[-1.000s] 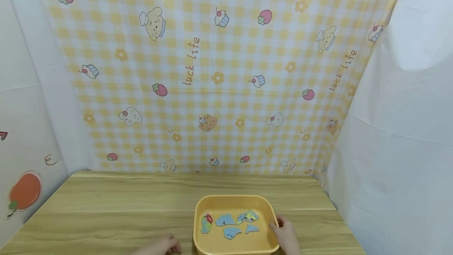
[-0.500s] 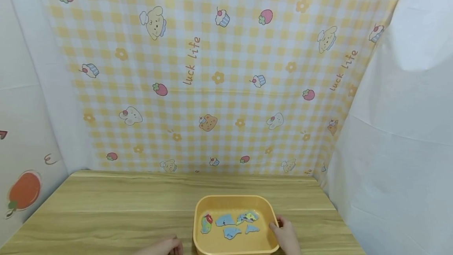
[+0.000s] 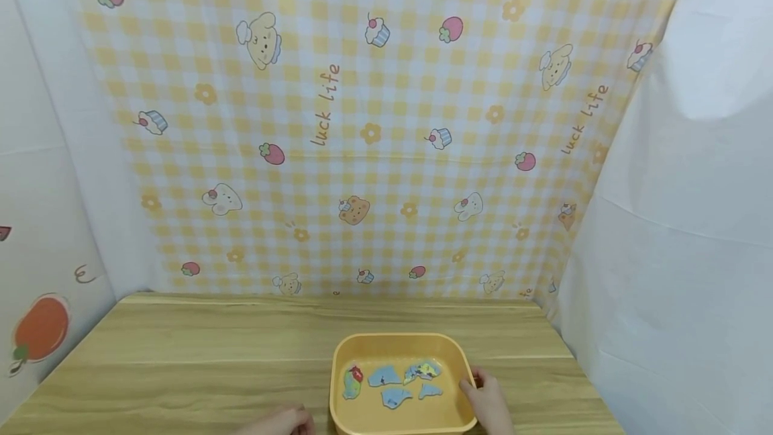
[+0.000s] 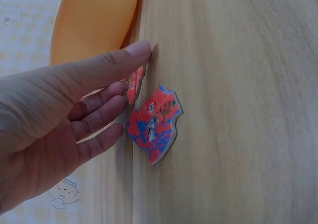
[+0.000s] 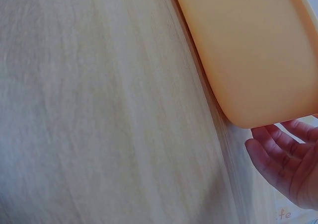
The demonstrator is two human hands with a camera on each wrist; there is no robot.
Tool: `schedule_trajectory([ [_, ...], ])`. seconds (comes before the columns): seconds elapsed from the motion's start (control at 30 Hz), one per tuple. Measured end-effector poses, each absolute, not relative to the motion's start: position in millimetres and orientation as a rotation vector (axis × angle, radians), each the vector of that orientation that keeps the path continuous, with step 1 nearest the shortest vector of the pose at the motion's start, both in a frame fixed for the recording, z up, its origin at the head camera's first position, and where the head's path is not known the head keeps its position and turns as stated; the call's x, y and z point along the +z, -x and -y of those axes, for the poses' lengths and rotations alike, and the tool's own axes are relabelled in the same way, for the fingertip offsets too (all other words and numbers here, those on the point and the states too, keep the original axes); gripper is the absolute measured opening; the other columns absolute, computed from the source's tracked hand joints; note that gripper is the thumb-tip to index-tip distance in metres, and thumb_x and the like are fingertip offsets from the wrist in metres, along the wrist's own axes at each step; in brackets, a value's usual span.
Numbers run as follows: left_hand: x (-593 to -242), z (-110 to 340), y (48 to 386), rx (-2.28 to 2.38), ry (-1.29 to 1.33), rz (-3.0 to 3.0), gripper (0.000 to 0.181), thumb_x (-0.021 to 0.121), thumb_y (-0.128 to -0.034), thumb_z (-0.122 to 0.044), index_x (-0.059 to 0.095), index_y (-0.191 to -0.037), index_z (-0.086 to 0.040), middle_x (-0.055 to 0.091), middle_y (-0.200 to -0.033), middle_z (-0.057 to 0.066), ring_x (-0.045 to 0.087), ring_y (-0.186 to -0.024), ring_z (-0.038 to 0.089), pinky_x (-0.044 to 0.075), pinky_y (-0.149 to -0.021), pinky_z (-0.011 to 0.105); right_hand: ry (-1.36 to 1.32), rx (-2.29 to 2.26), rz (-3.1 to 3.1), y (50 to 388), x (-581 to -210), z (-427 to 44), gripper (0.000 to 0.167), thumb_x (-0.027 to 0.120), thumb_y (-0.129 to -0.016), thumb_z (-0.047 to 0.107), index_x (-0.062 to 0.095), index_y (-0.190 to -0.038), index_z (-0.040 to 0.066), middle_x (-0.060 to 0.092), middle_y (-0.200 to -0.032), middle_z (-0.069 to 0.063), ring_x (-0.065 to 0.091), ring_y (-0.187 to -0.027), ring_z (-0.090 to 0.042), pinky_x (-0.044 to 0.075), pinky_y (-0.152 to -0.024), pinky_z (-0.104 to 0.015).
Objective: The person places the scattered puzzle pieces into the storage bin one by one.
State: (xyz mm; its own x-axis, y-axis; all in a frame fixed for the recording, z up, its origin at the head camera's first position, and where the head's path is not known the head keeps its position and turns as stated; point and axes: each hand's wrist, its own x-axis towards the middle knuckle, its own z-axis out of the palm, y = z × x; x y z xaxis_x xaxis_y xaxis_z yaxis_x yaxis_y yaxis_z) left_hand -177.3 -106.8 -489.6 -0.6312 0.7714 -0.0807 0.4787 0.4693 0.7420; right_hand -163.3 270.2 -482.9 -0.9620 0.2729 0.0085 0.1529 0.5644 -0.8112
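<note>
In the head view my left hand (image 3: 284,419) is at the bottom edge, left of a yellow-orange plastic tray (image 3: 395,336). The left wrist view shows this hand (image 4: 64,110) with its thumb and fingers about a red puzzle piece (image 4: 133,85), seen nearly edge-on and partly hidden; it appears pinched. Beside the fingertips, a red-and-blue puzzle piece (image 4: 155,124) lies on the wooden table. My right hand (image 3: 488,400) grips the tray's right wall, thumb at the rim. In the right wrist view, that hand's fingers (image 5: 271,159) touch the tray's outside.
Several irregular pieces lie apart in the tray, among them a green-and-red piece (image 3: 353,382), a blue piece (image 3: 384,376) and a yellow-and-blue piece (image 3: 423,371). Behind the wooden table (image 3: 199,348) hangs a checked yellow cloth (image 3: 338,173). White cloth (image 3: 676,240) hangs at the right.
My left hand has shifted slightly to the right, nearer the tray. My right hand, the tray and the pieces in it have stayed in place.
</note>
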Motion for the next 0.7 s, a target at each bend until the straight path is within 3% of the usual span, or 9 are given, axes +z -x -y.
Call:
schedule_trajectory([
  [0.27, -493, 97, 177, 1.108, -0.896, -2.196, 0.009, 0.061, -0.0821, -0.011, 0.063, -0.085, -0.003, 0.048, -0.074, -0.010, 0.043, -0.064, -0.004, 0.040, -0.057, 0.016, 0.368, 1.372, 2.668, 163, -484, -271, 0.033, 0.058, -0.079, 0.008, 0.056, -0.104, -0.014, 0.058, -0.079, -0.011, 0.053, -0.070, -0.015, 0.048, -0.060, -0.027],
  [0.53, -492, 93, 176, 1.061, -0.954, -2.238, 0.011, 0.062, -0.0810, -0.011, 0.063, -0.082, -0.001, 0.045, -0.073, -0.012, 0.041, -0.063, -0.006, 0.040, -0.057, 0.015, 0.381, 1.384, 2.670, 163, -484, -271, 0.034, 0.057, -0.080, 0.008, 0.056, -0.105, -0.014, 0.058, -0.079, -0.011, 0.053, -0.070, -0.015, 0.048, -0.060, -0.027],
  [0.7, -490, 92, 175, 1.095, -0.850, -2.203, 0.009, 0.061, -0.0810, -0.008, 0.062, -0.082, 0.000, 0.047, -0.075, -0.007, 0.043, -0.063, -0.001, 0.039, -0.057, 0.015, 0.377, 1.378, 2.665, 164, -483, -271, 0.033, 0.058, -0.079, 0.008, 0.057, -0.104, -0.013, 0.058, -0.079, -0.010, 0.052, -0.069, -0.014, 0.046, -0.059, -0.024],
])
